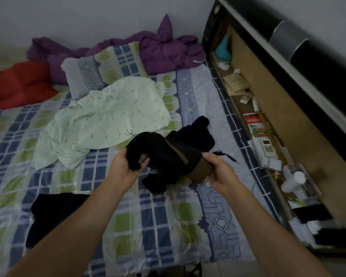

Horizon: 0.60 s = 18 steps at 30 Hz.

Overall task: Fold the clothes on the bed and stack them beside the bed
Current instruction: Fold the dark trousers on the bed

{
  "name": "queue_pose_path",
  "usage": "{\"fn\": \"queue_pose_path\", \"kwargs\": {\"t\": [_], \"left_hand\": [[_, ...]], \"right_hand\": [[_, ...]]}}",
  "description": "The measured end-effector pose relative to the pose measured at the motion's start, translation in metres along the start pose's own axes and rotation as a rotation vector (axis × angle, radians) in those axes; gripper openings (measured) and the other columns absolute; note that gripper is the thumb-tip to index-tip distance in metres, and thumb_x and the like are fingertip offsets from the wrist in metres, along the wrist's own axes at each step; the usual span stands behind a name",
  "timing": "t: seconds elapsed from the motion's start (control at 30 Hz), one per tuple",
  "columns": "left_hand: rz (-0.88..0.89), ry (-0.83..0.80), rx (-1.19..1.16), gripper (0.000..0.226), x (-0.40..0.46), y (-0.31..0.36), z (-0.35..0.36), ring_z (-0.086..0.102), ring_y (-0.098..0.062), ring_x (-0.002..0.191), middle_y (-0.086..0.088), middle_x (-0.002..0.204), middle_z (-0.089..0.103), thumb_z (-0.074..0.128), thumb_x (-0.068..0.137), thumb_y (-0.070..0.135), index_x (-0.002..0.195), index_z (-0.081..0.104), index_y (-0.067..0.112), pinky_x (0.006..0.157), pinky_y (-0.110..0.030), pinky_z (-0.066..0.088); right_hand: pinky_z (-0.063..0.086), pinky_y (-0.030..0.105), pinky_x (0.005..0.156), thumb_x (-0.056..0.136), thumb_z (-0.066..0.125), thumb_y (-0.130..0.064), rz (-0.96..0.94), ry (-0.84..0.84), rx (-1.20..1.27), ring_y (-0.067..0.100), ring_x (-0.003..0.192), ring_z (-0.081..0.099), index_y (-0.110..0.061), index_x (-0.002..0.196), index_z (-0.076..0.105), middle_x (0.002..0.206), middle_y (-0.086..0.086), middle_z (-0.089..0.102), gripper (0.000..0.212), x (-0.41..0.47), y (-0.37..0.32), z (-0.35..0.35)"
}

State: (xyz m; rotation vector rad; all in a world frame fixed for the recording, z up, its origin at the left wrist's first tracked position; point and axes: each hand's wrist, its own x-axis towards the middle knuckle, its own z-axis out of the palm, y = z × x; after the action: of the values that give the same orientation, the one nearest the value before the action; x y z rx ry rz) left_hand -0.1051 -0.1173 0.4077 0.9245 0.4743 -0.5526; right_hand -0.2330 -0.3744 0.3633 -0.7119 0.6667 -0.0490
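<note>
Dark garment: bunched, soft black cloth with a tan-brown band along one edge, held up over the right half of the bed; its far end slumps in a heap on the sheet.
Left hand: fingers curled round a rolled wad of the black cloth, thumb on top.
Right hand: fingers closed on the tan band end of the same garment; a thin dark cord trails out just past the thumb.
Bed: quilted sheet in blue, green and white checks, with a lilac strip of angular pattern along the right edge.
Pale green cloth: thin, crumpled, small sprig print, spread across the middle of the bed, just beyond the held garment.
Black cloth: flat dark piece near the front left edge, partly under the left forearm; too dim to tell its kind.
Pillow: same check cover, near the far edge.
Purple blanket: puffy, twisted, heaped along the far edge against the wall.
Red cloth: smooth, rumpled, at the far left corner.
Shelf: brown board ledge along the bed's right side, carrying a remote control, small boxes and a white bottle.
</note>
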Motion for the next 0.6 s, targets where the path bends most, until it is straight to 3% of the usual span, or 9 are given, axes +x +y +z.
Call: {"fn": "queue_pose_path", "kwargs": {"t": [0.1,0.23,0.3,0.37,0.43,0.47,0.53,0.6], "left_hand": [[-0.027,0.045,-0.054,0.037,-0.006,0.0,-0.017,0.074,-0.026,0.103,-0.011,0.127,0.071,0.043,0.105,0.029,0.126,0.069,0.014,0.092,-0.04,0.056],[-0.024,0.039,-0.098,0.037,-0.015,0.005,-0.035,0.076,-0.028,0.1,-0.014,0.131,0.069,0.051,0.102,0.038,0.121,0.071,0.013,0.086,-0.042,0.056],[-0.043,-0.012,-0.063,0.046,-0.024,0.005,-0.038,0.074,-0.031,0.105,-0.015,0.134,0.067,0.056,0.098,0.048,0.13,0.066,0.015,0.084,-0.044,0.056],[-0.034,-0.043,0.061,0.051,-0.039,0.0,-0.033,0.071,-0.031,0.109,-0.014,0.134,0.064,0.06,0.096,0.053,0.135,0.058,0.02,0.08,-0.043,0.058],[0.101,-0.037,0.29,0.055,-0.055,-0.009,-0.025,0.067,-0.022,0.109,-0.008,0.14,0.057,0.068,0.091,0.052,0.136,0.051,0.024,0.078,-0.036,0.059],[0.231,-0.041,0.441,0.068,-0.063,-0.012,-0.022,0.064,-0.016,0.11,-0.006,0.146,0.05,0.074,0.085,0.053,0.141,0.046,0.025,0.082,-0.033,0.057],[0.557,-0.148,0.843,0.101,-0.074,-0.013,-0.016,0.053,-0.012,0.123,0.006,0.154,0.029,0.086,0.068,0.06,0.149,0.033,0.035,0.1,-0.031,0.047],[0.832,-0.3,1.265,0.112,-0.078,-0.01,-0.01,0.031,-0.017,0.143,0.016,0.156,0.016,0.086,0.059,0.064,0.151,0.024,0.047,0.111,-0.034,0.032]], "right_hand": [[0.058,0.031,0.067,0.094,0.053,0.002,-0.077,-0.041,-0.12,0.019,0.083,0.072,-0.006,0.114,0.07,0.098,0.009,0.074,0.028,-0.025,-0.011,0.014],[0.061,0.034,0.078,0.087,0.046,0.022,-0.227,-0.082,-0.434,0.018,0.082,0.071,-0.008,0.118,0.069,0.077,0.007,0.067,0.049,-0.048,-0.012,0.038],[0.062,0.036,0.079,0.09,0.053,0.019,-0.299,-0.048,-0.547,0.019,0.078,0.069,-0.01,0.115,0.071,0.069,0.004,0.063,0.042,-0.055,-0.008,0.053],[0.063,0.034,0.071,0.094,0.062,0.009,-0.353,0.026,-0.608,0.019,0.078,0.074,-0.013,0.106,0.074,0.074,0.002,0.072,0.028,-0.06,-0.006,0.068],[0.061,0.031,0.062,0.095,0.064,0.001,-0.387,0.105,-0.647,0.019,0.077,0.077,-0.015,0.097,0.076,0.081,0.002,0.078,0.02,-0.063,-0.003,0.082],[0.06,0.03,0.059,0.095,0.066,-0.002,-0.392,0.125,-0.663,0.02,0.076,0.077,-0.016,0.095,0.076,0.082,0.002,0.078,0.017,-0.066,-0.001,0.089],[0.059,0.029,0.056,0.093,0.071,-0.009,-0.393,0.113,-0.695,0.024,0.075,0.078,-0.016,0.093,0.077,0.083,0.005,0.079,0.009,-0.072,0.003,0.102],[0.058,0.029,0.055,0.092,0.074,-0.016,-0.396,0.087,-0.72,0.026,0.074,0.078,-0.013,0.091,0.077,0.083,0.007,0.079,0.005,-0.081,0.007,0.114]]}}
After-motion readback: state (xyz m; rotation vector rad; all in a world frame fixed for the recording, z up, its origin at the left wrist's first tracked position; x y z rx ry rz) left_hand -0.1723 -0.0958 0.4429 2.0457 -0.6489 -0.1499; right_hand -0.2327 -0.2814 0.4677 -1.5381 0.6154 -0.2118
